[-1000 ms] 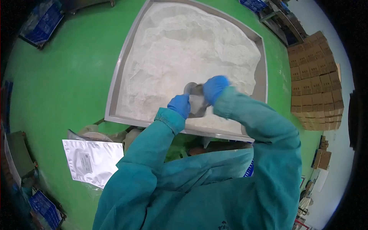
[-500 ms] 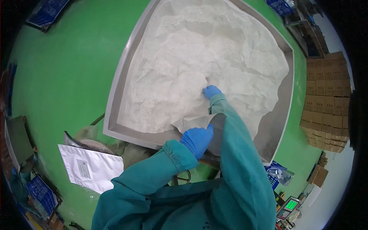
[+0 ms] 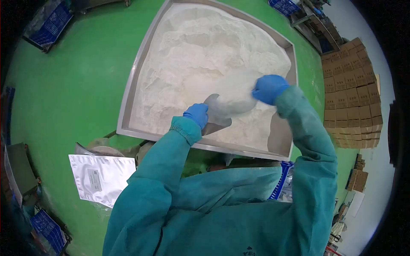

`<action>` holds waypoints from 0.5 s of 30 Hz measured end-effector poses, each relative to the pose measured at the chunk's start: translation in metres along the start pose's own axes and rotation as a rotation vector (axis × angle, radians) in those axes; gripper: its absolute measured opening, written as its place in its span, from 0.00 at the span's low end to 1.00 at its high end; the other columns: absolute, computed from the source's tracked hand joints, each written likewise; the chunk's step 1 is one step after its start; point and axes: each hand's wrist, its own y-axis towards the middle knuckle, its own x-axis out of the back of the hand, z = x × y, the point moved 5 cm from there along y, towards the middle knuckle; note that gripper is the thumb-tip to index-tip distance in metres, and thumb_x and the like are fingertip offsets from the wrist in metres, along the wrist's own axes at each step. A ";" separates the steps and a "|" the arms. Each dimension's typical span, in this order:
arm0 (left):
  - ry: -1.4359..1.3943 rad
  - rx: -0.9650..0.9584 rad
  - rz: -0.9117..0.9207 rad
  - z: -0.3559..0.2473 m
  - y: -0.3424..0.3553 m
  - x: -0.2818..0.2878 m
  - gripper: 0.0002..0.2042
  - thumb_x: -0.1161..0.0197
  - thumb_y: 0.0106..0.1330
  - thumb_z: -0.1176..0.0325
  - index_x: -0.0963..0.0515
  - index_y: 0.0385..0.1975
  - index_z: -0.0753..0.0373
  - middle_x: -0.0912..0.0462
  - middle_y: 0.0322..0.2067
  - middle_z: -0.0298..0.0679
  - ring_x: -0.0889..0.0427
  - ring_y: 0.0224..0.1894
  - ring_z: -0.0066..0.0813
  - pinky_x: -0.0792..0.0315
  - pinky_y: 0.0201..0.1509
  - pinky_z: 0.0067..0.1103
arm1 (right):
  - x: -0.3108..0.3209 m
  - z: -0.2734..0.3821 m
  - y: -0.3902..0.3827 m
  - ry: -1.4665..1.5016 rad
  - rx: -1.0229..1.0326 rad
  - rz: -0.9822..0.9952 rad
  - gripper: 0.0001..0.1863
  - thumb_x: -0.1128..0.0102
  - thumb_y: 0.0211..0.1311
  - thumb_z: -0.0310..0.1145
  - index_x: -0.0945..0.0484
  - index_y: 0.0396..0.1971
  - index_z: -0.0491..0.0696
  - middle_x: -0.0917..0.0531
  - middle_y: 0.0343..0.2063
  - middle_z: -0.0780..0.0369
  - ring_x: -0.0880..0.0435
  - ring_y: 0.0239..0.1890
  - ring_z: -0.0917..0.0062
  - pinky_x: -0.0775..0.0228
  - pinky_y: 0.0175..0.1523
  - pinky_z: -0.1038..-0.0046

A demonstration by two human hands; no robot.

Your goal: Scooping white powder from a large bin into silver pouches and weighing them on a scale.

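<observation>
A large grey metal tray (image 3: 130,91) holds a broad, uneven bed of white powder (image 3: 171,81). Near its front edge, my left hand (image 3: 197,115), in a blue glove, grips a grey metal scoop (image 3: 218,126) whose mouth faces right. Farther right and higher, my right hand (image 3: 271,89), also blue-gloved, is closed above the powder. From it a smeared, whitish, see-through shape (image 3: 239,91) reaches toward the scoop; motion hides whether this is a thin bag or loose powder. Both my arms wear green sleeves.
A white pouch (image 3: 100,179) with a label lies to the left of the tray. Brown cartons (image 3: 352,96) are stacked on the right. Blue crates stand at the far left (image 3: 53,23) and beside my body (image 3: 282,181). The floor (image 3: 89,77) is green.
My right hand has risen out of the powder and swung right. The left hand has moved up and left, over the tray, bringing the scoop into plainer sight. The view has shifted.
</observation>
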 end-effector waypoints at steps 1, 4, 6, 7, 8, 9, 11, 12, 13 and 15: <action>-0.020 0.001 -0.017 -0.003 0.002 -0.001 0.14 0.47 0.53 0.69 0.25 0.39 0.63 0.22 0.35 0.51 0.24 0.40 0.49 0.30 0.45 0.36 | -0.011 0.015 0.004 -0.062 0.033 0.019 0.15 0.51 0.50 0.41 0.19 0.30 0.49 0.19 0.31 0.54 0.20 0.34 0.60 0.30 0.41 0.64; -0.004 0.018 0.011 -0.001 0.007 -0.007 0.15 0.46 0.52 0.69 0.25 0.40 0.63 0.22 0.35 0.50 0.24 0.40 0.49 0.29 0.46 0.36 | -0.069 0.066 0.034 -0.292 0.073 -0.066 0.12 0.48 0.49 0.40 0.18 0.27 0.52 0.17 0.29 0.59 0.18 0.32 0.65 0.27 0.38 0.65; 0.025 0.029 0.032 0.002 0.002 -0.002 0.15 0.46 0.52 0.69 0.24 0.40 0.62 0.22 0.35 0.50 0.23 0.40 0.49 0.29 0.46 0.35 | -0.036 0.071 0.010 -0.295 0.065 0.054 0.12 0.45 0.48 0.43 0.17 0.28 0.54 0.17 0.28 0.59 0.18 0.33 0.65 0.27 0.37 0.65; 0.044 0.036 0.053 0.000 -0.002 -0.002 0.15 0.46 0.52 0.69 0.24 0.40 0.62 0.22 0.36 0.49 0.23 0.40 0.48 0.29 0.46 0.35 | -0.017 0.053 -0.007 -0.228 -0.050 -0.073 0.13 0.44 0.48 0.45 0.17 0.28 0.54 0.17 0.28 0.59 0.18 0.33 0.65 0.27 0.36 0.65; 0.039 0.052 0.053 0.002 -0.007 -0.007 0.15 0.46 0.52 0.69 0.24 0.40 0.62 0.22 0.36 0.49 0.23 0.40 0.48 0.29 0.46 0.35 | -0.012 0.029 -0.023 -0.155 -0.152 -0.195 0.15 0.44 0.49 0.48 0.17 0.27 0.54 0.17 0.28 0.59 0.18 0.32 0.64 0.27 0.35 0.64; 0.026 0.011 0.043 0.001 -0.007 -0.014 0.15 0.46 0.52 0.69 0.24 0.40 0.60 0.22 0.36 0.49 0.23 0.40 0.48 0.29 0.46 0.34 | -0.019 0.013 -0.033 -0.158 -0.158 -0.182 0.15 0.44 0.49 0.48 0.17 0.27 0.54 0.17 0.28 0.59 0.18 0.32 0.64 0.27 0.35 0.64; 0.016 -0.042 0.031 -0.003 -0.004 -0.016 0.14 0.46 0.51 0.69 0.24 0.40 0.59 0.21 0.36 0.49 0.23 0.40 0.48 0.28 0.46 0.34 | -0.030 -0.022 -0.037 -0.201 -0.313 -0.128 0.20 0.46 0.49 0.54 0.17 0.26 0.53 0.18 0.27 0.58 0.18 0.32 0.63 0.29 0.34 0.63; -0.010 -0.042 0.063 -0.004 -0.007 -0.017 0.14 0.45 0.51 0.69 0.23 0.39 0.58 0.21 0.36 0.48 0.23 0.40 0.47 0.28 0.46 0.34 | -0.039 -0.022 -0.036 -0.204 -0.327 -0.126 0.20 0.46 0.49 0.54 0.17 0.26 0.53 0.18 0.27 0.58 0.18 0.32 0.63 0.29 0.34 0.63; -0.039 -0.055 0.096 -0.007 -0.007 -0.018 0.13 0.45 0.51 0.69 0.22 0.38 0.57 0.21 0.37 0.47 0.23 0.40 0.47 0.28 0.46 0.33 | -0.050 -0.015 -0.032 -0.175 -0.265 -0.198 0.22 0.46 0.48 0.54 0.18 0.24 0.50 0.18 0.26 0.56 0.19 0.34 0.63 0.29 0.38 0.61; 0.025 -0.025 0.209 -0.018 -0.004 -0.015 0.11 0.44 0.51 0.67 0.20 0.35 0.56 0.20 0.36 0.46 0.22 0.40 0.45 0.28 0.46 0.32 | -0.089 -0.009 -0.008 0.073 -0.190 -0.225 0.29 0.51 0.48 0.61 0.19 0.25 0.46 0.19 0.29 0.52 0.20 0.39 0.60 0.32 0.46 0.58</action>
